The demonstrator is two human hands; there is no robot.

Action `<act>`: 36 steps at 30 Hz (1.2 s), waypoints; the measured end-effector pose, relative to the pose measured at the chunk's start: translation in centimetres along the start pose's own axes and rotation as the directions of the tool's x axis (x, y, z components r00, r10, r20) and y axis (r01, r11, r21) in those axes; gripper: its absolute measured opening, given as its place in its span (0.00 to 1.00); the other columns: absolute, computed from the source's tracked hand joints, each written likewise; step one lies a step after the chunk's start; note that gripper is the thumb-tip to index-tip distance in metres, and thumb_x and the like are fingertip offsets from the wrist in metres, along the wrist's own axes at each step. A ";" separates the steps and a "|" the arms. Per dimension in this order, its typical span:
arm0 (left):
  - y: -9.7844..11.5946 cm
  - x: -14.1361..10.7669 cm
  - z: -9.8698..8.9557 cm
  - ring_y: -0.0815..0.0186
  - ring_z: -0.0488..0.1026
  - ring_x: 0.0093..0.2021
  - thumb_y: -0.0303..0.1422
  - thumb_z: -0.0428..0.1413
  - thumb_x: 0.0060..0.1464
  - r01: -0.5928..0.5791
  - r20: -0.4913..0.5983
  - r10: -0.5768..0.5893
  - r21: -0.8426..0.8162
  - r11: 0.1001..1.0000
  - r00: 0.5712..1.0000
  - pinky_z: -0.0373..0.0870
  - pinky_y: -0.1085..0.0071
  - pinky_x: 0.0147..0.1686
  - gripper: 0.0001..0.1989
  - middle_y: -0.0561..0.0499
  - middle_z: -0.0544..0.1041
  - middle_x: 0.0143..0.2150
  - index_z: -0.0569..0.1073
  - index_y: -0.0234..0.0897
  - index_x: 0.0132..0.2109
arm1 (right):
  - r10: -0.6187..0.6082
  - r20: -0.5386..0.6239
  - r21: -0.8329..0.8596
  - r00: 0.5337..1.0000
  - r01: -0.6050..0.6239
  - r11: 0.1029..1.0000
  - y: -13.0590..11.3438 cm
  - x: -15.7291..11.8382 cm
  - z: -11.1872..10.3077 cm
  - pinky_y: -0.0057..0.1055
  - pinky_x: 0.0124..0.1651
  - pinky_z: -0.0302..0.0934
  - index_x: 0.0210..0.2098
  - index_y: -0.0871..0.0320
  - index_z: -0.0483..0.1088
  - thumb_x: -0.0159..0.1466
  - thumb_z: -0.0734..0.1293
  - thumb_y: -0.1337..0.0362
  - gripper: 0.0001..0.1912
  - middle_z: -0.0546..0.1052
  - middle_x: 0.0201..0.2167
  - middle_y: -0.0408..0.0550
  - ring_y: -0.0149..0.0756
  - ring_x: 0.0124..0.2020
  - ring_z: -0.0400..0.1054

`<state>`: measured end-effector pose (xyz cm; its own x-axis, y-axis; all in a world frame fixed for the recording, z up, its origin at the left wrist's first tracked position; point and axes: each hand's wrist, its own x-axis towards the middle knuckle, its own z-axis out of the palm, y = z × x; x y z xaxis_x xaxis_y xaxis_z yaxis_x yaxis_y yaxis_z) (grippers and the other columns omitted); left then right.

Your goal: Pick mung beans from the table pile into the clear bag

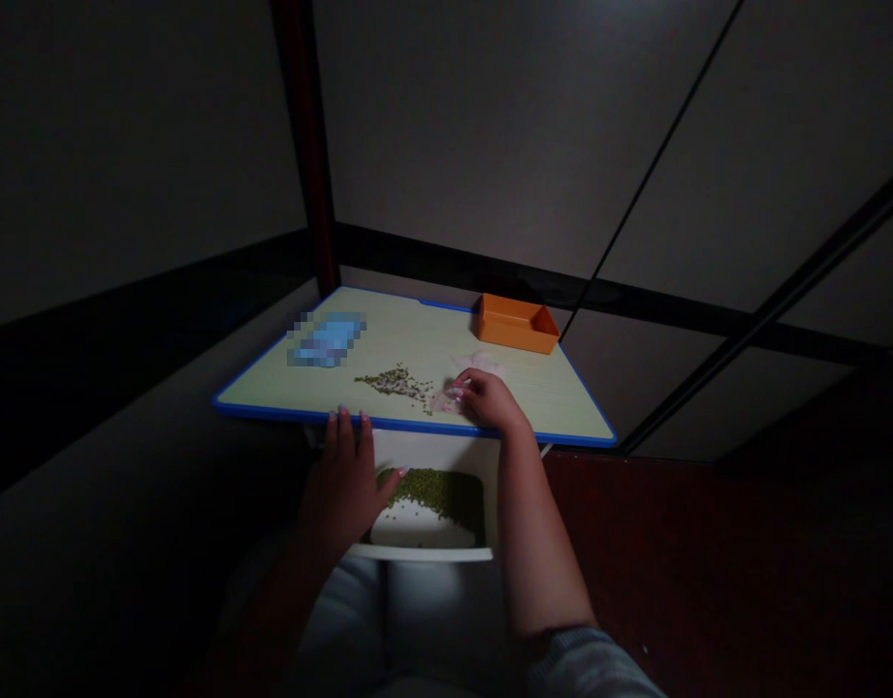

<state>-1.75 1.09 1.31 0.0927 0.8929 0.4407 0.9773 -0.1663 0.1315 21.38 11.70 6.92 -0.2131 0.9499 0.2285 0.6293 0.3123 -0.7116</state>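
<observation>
A blue-edged table top [293, 388] holds a scattered patch of small green beans [395, 381]. Just right of them, my right hand [486, 397] is low over the table, its fingertips drawn together. Whatever they hold is too small to make out. A pale pinkish patch [446, 402], of a kind I cannot tell, lies under and around those fingertips. My left hand [350, 480] has its fingers spread, the tips at the table's front edge and the thumb over an open white drawer [431, 555]. More green beans [438, 492] lie in the drawer.
An orange rectangular box [519, 334], open on top, stands at the table's back right corner. A blurred blue item [328, 339] lies at the left. Panelled walls [490, 145] rise behind the table. Reddish floor [635, 553] shows at the right.
</observation>
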 end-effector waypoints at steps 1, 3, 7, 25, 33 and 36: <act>0.0 0.0 0.0 0.39 0.43 0.69 0.49 0.50 0.51 -0.001 -0.003 0.001 -0.002 1.000 1.000 0.57 0.49 0.61 0.42 0.22 0.48 0.68 0.53 0.20 0.64 | 0.003 0.005 0.000 1.000 -0.003 1.000 0.0 0.0 0.0 0.25 0.32 0.59 0.36 0.57 0.71 0.58 0.64 0.66 0.07 0.74 0.25 0.41 0.30 0.26 0.65; -0.1 0.0 0.1 0.39 0.43 0.69 0.49 0.51 0.51 -0.001 -0.009 0.001 -0.001 1.000 1.000 0.58 0.49 0.60 0.43 0.22 0.48 0.68 0.54 0.20 0.64 | 0.006 0.010 0.002 1.000 -0.006 1.000 0.1 0.0 0.1 0.25 0.32 0.59 0.35 0.57 0.71 0.57 0.65 0.67 0.06 0.74 0.25 0.41 0.30 0.26 0.66; -0.1 0.0 0.3 0.38 0.44 0.69 0.49 0.51 0.51 -0.008 -0.015 0.008 0.002 1.000 1.000 0.59 0.49 0.59 0.42 0.21 0.48 0.67 0.54 0.20 0.64 | -0.001 0.017 0.014 1.000 0.000 1.000 0.1 0.0 0.1 0.25 0.32 0.59 0.35 0.57 0.71 0.57 0.65 0.66 0.06 0.74 0.24 0.41 0.30 0.25 0.65; 0.0 0.0 0.1 0.38 0.44 0.69 0.49 0.52 0.51 0.008 -0.001 -0.008 0.004 1.000 1.000 0.61 0.49 0.58 0.43 0.21 0.48 0.67 0.53 0.20 0.64 | 0.023 -0.026 -0.105 0.999 -0.026 0.994 -0.8 -0.2 0.1 0.26 0.35 0.60 0.35 0.55 0.72 0.58 0.65 0.66 0.06 0.75 0.25 0.41 0.31 0.28 0.66; 0.1 0.0 0.1 0.39 0.44 0.69 0.48 0.52 0.50 0.013 -0.012 -0.013 -0.003 1.000 1.000 0.61 0.49 0.58 0.43 0.22 0.48 0.68 0.53 0.21 0.64 | -0.018 -0.001 -0.066 1.000 0.018 0.998 -0.6 0.1 0.6 0.26 0.33 0.60 0.36 0.55 0.72 0.58 0.65 0.67 0.07 0.74 0.24 0.41 0.31 0.26 0.66; 0.1 0.0 0.1 0.39 0.45 0.69 0.48 0.52 0.50 0.011 -0.014 -0.011 -0.001 1.000 1.000 0.61 0.50 0.58 0.43 0.22 0.48 0.68 0.53 0.21 0.64 | -0.029 0.013 -0.040 0.999 0.030 0.999 -0.3 0.2 0.6 0.25 0.31 0.59 0.35 0.55 0.72 0.57 0.65 0.66 0.06 0.73 0.23 0.41 0.31 0.26 0.65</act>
<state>-1.66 1.13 1.21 0.0792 0.8885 0.4520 0.9781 -0.1569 0.1369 20.73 11.77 6.75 -0.2412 0.9402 0.2406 0.6522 0.3407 -0.6772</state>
